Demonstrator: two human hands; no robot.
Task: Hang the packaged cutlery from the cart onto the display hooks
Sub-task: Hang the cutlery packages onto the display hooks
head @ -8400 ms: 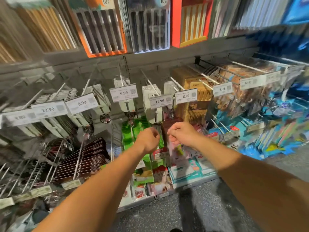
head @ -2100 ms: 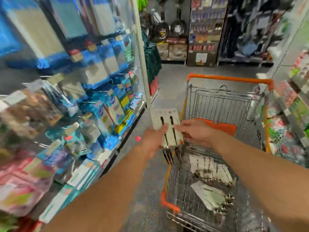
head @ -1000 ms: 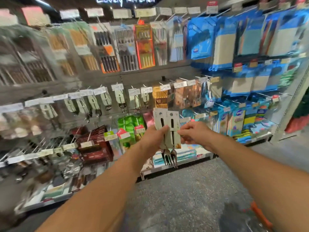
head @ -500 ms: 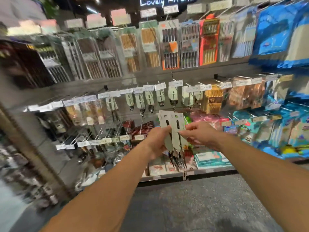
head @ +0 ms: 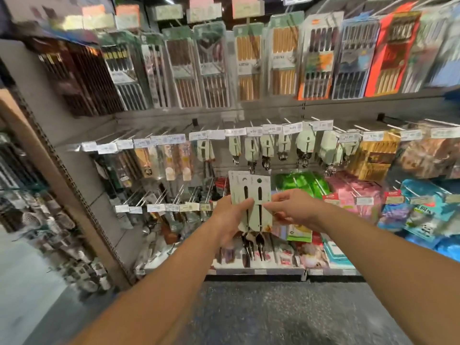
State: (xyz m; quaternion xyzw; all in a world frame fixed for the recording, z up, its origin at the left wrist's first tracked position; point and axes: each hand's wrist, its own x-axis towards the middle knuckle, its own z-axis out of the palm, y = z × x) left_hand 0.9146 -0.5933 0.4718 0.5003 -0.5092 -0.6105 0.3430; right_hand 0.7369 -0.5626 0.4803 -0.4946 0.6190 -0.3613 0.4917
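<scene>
Open air lies between the hands and the rack. The middle hooks point(head: 286, 125) are crowded with hanging fork cards point(head: 267, 148) and fronted by price tags point(head: 271, 129). Lower left, several bare hooks point(head: 139, 197) jut out, unblocked in front.

Pale green cutlery cards point(head: 250, 195) with black slots, speckled dark grey floor point(head: 286, 314), perhaps orange-red chopstick pack point(head: 388, 58) at the display's upper right
</scene>
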